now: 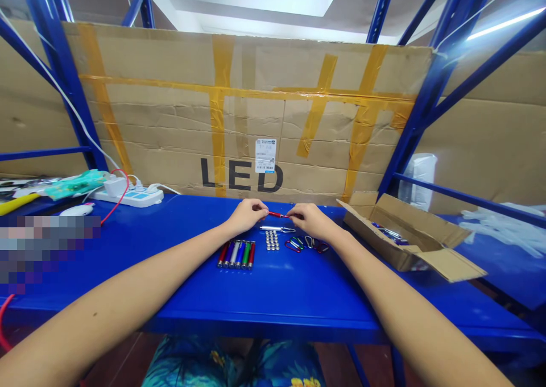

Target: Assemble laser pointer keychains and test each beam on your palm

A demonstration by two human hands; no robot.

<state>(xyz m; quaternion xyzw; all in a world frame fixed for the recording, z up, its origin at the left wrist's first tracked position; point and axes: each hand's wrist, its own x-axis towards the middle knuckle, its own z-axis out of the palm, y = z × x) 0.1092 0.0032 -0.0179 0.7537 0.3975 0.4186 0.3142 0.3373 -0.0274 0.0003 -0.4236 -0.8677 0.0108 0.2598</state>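
Note:
My left hand (249,212) and my right hand (307,216) meet over the back of the blue table (273,302), both pinched on a small red keychain flashlight (276,214) held between them. Just below it lies a silver flashlight (275,228) with a clip. Nearer to me, a row of several coloured flashlights (237,254) lies side by side. Beside the row sits a small grid of button batteries (272,240), and to its right a heap of coloured carabiner clips (305,243).
An open cardboard box (407,233) with more parts stands at the right. A white power strip (130,195) with a red cable and a white mouse (77,209) lie at the back left. A taped cardboard wall marked LED (256,108) closes the back, between blue rack posts.

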